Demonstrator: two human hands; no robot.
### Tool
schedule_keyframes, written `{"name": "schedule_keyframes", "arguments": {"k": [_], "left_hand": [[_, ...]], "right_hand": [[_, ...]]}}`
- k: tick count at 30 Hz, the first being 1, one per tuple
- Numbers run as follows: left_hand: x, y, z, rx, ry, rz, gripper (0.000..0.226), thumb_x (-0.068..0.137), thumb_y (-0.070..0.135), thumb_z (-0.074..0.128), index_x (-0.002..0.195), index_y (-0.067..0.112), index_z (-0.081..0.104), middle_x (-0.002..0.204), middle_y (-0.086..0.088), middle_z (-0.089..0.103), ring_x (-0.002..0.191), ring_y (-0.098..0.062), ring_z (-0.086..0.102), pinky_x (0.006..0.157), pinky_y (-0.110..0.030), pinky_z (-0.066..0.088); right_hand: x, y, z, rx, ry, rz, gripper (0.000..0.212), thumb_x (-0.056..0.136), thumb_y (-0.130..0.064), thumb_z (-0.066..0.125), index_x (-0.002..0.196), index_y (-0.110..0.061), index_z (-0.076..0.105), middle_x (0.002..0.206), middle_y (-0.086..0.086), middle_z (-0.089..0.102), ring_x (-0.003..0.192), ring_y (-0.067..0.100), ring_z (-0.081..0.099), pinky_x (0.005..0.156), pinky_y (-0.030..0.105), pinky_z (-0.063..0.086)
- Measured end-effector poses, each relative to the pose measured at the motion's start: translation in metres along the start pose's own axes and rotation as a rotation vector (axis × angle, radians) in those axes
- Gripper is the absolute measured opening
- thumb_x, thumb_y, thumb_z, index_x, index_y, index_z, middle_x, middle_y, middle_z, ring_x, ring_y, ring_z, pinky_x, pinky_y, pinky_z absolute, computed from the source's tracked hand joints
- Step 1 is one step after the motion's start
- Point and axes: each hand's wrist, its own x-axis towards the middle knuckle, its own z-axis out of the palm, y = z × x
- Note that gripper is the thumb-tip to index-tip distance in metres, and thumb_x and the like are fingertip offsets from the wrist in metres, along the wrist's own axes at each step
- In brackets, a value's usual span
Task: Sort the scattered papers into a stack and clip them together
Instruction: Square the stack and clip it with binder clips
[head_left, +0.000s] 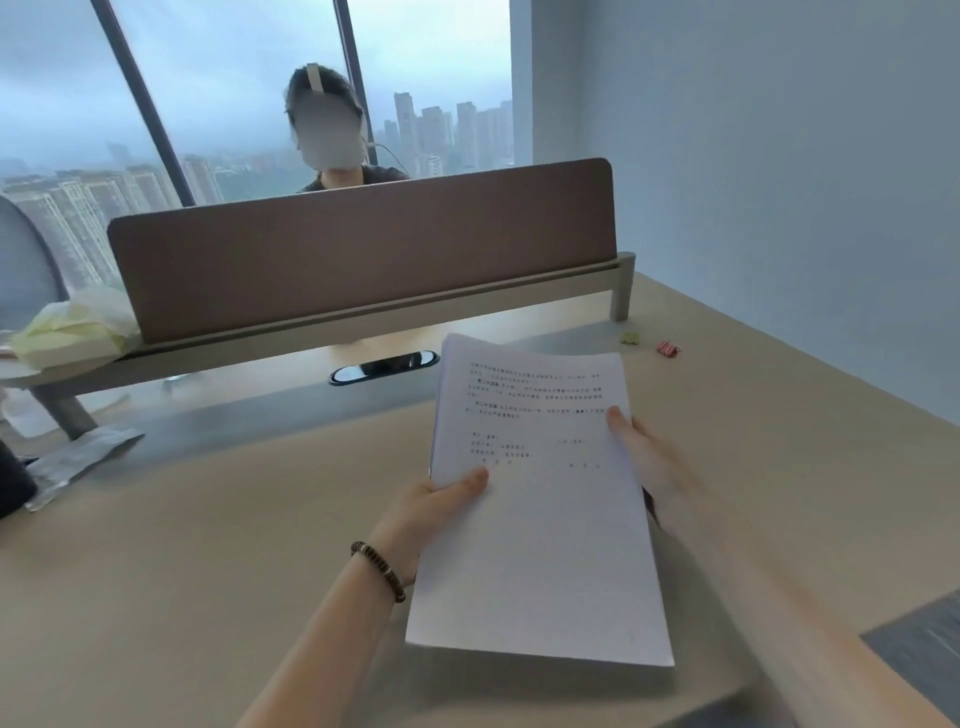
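Both hands are holding a gathered stack of white printed papers (540, 499) above a pale beige desk (182, 545).

The left hand (436, 512), with a dark beaded bracelet (378, 570) circling its wrist, is pinching the stack's left edge with the thumb lying on top; the right hand (652, 467) is gripping the right edge, thumb pressing on the top sheet. Near the desk's far right corner, a small green binder clip (630, 338) and a small pink binder clip (667, 348) are lying just beside each other. A brown fabric divider panel (363, 254) is standing along the far edge, with a person sitting behind it.
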Motion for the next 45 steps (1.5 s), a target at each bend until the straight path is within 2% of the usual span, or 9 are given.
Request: {"name": "schedule_keyframes", "arguments": {"k": [3,7,10,17,22,27,31,35,45], "left_hand": [[0.016,0.002,0.015,0.017,-0.069,-0.024,0.036,0.086,0.027,0.070,0.113,0.003,0.071,0.104,-0.014,0.077,0.087,-0.027,0.076,0.074,-0.035,0.062],[0.043,0.012,0.018,0.086,-0.251,-0.098,0.038,0.086,0.029,0.072,0.119,0.013,0.066,0.115,-0.008,0.075,0.099,-0.026,0.074,0.083,-0.037,0.061],[0.077,0.025,0.021,0.081,-0.333,-0.101,0.035,0.086,0.028,0.062,0.120,0.018,0.065,0.112,-0.002,0.076,0.095,-0.020,0.075,0.074,-0.032,0.062],[0.175,0.041,0.054,-0.091,-0.194,-0.068,0.041,0.083,0.032,0.067,0.121,0.015,0.066,0.120,-0.015,0.072,0.104,-0.035,0.070,0.096,-0.051,0.054],[0.198,0.044,0.064,0.021,-0.140,-0.059,0.040,0.084,0.035,0.069,0.118,0.014,0.069,0.111,-0.012,0.076,0.099,-0.035,0.072,0.091,-0.050,0.055],[0.203,0.050,0.063,-0.029,-0.213,-0.100,0.038,0.089,0.038,0.062,0.120,0.016,0.068,0.115,-0.013,0.074,0.107,-0.038,0.068,0.101,-0.054,0.049],[0.210,0.050,0.063,0.043,-0.154,-0.077,0.034,0.090,0.029,0.065,0.114,0.006,0.069,0.110,-0.018,0.075,0.091,-0.035,0.074,0.081,-0.046,0.060],[0.211,0.042,0.061,0.116,-0.087,-0.037,0.025,0.093,0.020,0.064,0.105,-0.001,0.070,0.096,-0.022,0.077,0.070,-0.031,0.076,0.060,-0.038,0.063],[0.217,0.037,0.061,0.089,-0.077,0.012,0.018,0.093,0.019,0.065,0.097,0.003,0.071,0.088,-0.017,0.078,0.065,-0.027,0.075,0.056,-0.035,0.062]], "right_hand": [[0.016,-0.001,-0.017,-0.132,0.098,-0.080,0.021,0.105,-0.031,0.048,0.111,-0.025,0.067,0.102,-0.007,0.074,0.089,0.012,0.071,0.078,0.033,0.058],[0.041,0.004,-0.037,-0.234,0.100,-0.114,0.026,0.105,-0.028,0.046,0.099,-0.025,0.071,0.096,-0.004,0.079,0.088,0.020,0.076,0.082,0.043,0.061],[0.069,0.008,-0.046,-0.243,0.086,-0.116,0.025,0.105,-0.026,0.047,0.101,-0.022,0.071,0.099,0.000,0.079,0.090,0.023,0.076,0.083,0.045,0.060],[0.127,0.012,-0.059,-0.121,0.107,-0.085,0.023,0.105,-0.022,0.047,0.105,-0.018,0.070,0.096,0.002,0.079,0.083,0.019,0.076,0.073,0.036,0.062],[0.134,0.021,-0.066,-0.091,0.158,-0.092,0.024,0.105,-0.025,0.046,0.115,-0.019,0.067,0.103,0.000,0.078,0.091,0.020,0.076,0.078,0.037,0.060],[0.131,0.018,-0.069,-0.105,0.162,-0.084,0.024,0.105,-0.029,0.046,0.116,-0.025,0.067,0.104,-0.003,0.078,0.091,0.018,0.076,0.080,0.040,0.060],[0.127,0.013,-0.069,-0.122,0.128,-0.063,0.025,0.106,-0.028,0.045,0.117,-0.023,0.067,0.106,-0.002,0.078,0.093,0.017,0.076,0.079,0.036,0.060],[0.129,0.016,-0.069,-0.186,0.136,-0.046,0.023,0.103,-0.032,0.050,0.112,-0.022,0.068,0.103,-0.003,0.078,0.093,0.018,0.076,0.083,0.044,0.061],[0.170,0.009,-0.074,-0.269,0.248,-0.105,0.023,0.102,-0.038,0.050,0.103,-0.022,0.067,0.091,-0.003,0.076,0.078,0.013,0.072,0.061,0.025,0.053]]}}
